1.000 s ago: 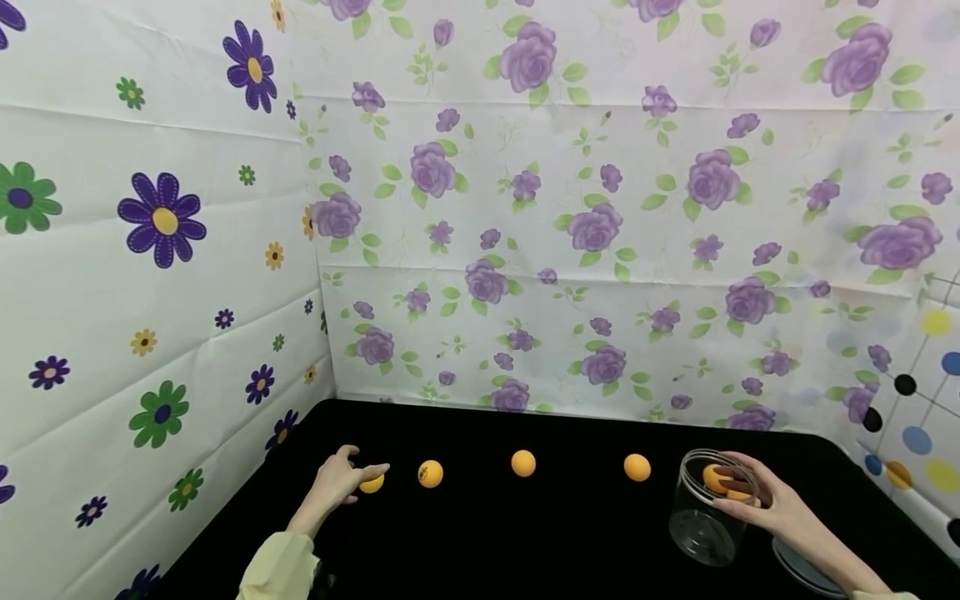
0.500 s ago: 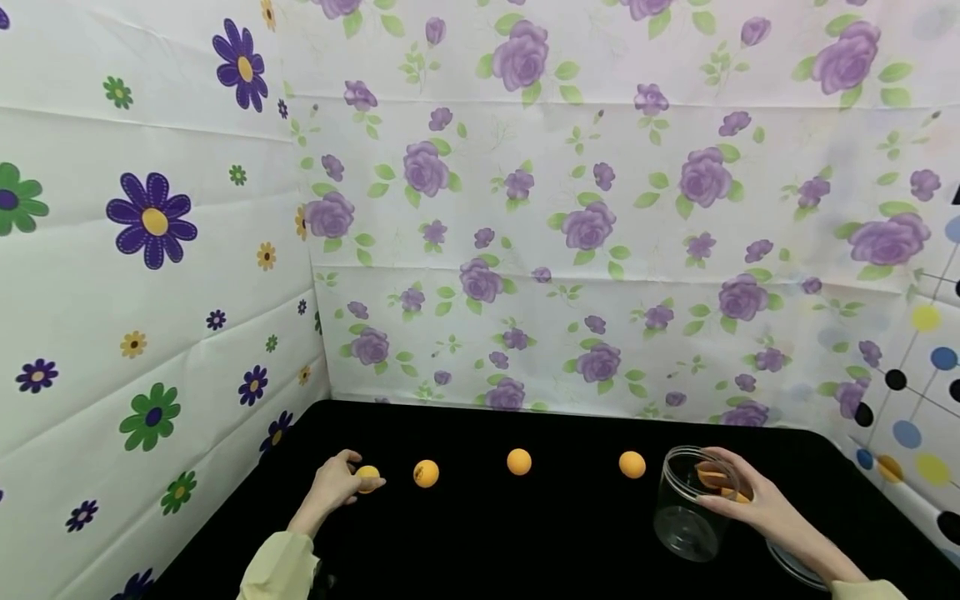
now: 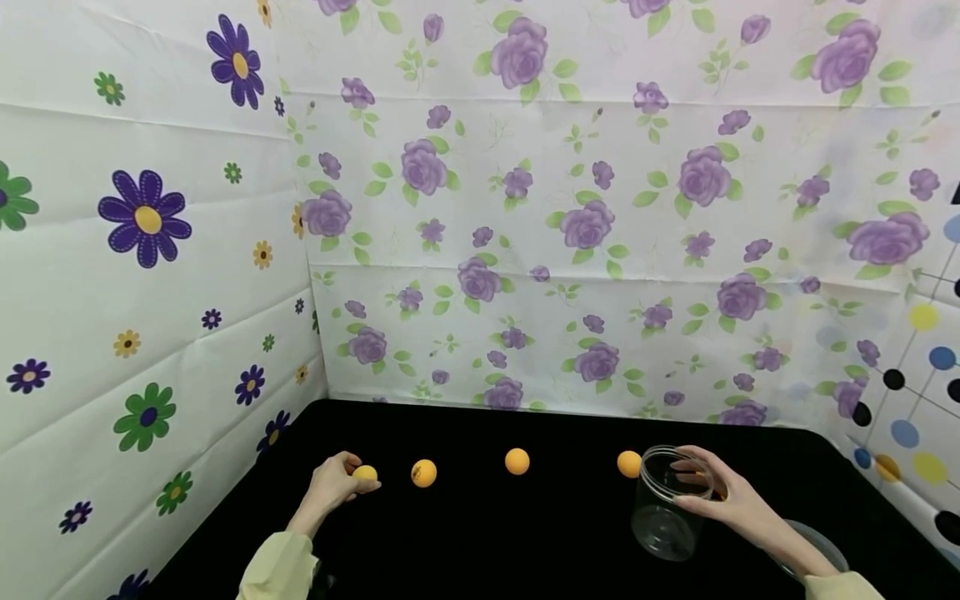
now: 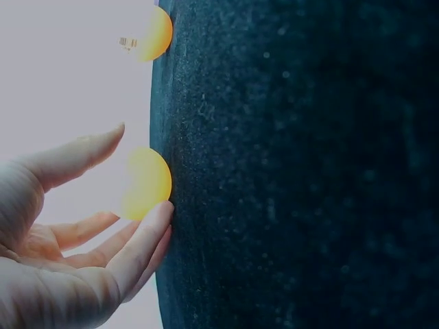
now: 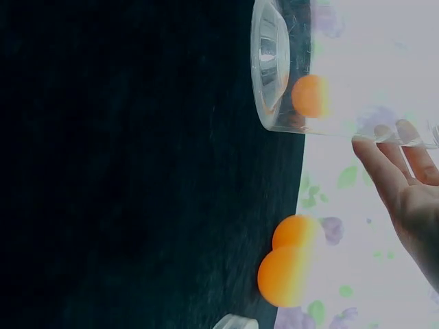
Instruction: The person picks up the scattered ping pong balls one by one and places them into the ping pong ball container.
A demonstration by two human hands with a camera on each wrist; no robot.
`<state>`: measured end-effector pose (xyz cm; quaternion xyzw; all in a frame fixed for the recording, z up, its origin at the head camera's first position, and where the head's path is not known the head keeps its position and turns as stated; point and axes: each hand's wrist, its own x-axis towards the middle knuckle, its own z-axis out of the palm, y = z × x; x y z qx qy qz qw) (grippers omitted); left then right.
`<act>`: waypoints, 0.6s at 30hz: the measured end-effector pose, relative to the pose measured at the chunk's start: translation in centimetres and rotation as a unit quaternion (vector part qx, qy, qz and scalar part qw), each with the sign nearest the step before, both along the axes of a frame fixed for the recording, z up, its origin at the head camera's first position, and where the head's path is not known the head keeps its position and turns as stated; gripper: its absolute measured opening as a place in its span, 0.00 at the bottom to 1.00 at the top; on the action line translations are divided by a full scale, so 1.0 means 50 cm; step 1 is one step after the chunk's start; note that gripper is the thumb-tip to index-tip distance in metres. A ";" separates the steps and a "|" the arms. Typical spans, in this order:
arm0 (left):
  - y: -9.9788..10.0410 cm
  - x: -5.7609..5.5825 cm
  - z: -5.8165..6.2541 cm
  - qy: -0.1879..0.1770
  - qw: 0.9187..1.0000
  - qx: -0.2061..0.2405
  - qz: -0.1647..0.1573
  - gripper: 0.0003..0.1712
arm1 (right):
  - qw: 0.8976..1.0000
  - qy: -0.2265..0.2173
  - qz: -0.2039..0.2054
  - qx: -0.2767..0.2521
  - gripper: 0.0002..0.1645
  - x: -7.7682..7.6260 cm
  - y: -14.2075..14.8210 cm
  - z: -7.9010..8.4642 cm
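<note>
As the left hand [image 3: 332, 488] cups a ball [image 3: 365, 472], the right hand [image 3: 724, 493] grips a clear cylindrical jar [image 3: 663, 515].

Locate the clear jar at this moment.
In the head view, the clear jar is lower right, its rim gripped by the right hand, an orange ball to its upper left.

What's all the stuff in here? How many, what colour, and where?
Table: one, black, below.
Jar: one, clear, table's right side.
Balls: six, orange-yellow, four in a row, two right of the jar.
Lid-like disc: one, greyish, right of the jar.
Flowery sheets: two, white, left and back.
Dotted sheet: one, white, right.
Dark thing: one, black, low on the left, unclear.
Sleeves: two, yellow-green, on the arms.
Left hand: one, bare, at the leftmost ball.
Right hand: one, bare, holding the jar.
</note>
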<state>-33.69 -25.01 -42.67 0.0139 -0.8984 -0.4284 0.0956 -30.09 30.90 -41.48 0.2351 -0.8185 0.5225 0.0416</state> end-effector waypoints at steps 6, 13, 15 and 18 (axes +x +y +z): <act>-0.003 -0.001 -0.001 -0.004 1.000 0.003 -0.003 0.26 | 0.999 -0.028 0.033 -0.011 0.34 -0.009 -0.024 -0.002; -0.007 -0.005 -0.005 0.004 1.000 0.001 -0.012 0.24 | 0.994 -0.033 0.103 -0.034 0.33 -0.017 -0.059 -0.003; -0.008 -0.007 -0.006 0.004 1.000 0.000 -0.010 0.23 | 0.992 -0.030 0.117 -0.038 0.33 -0.018 -0.069 -0.003; -0.009 -0.010 -0.010 0.001 1.000 -0.001 -0.011 0.23 | 0.991 -0.033 0.120 -0.040 0.34 -0.019 -0.084 -0.003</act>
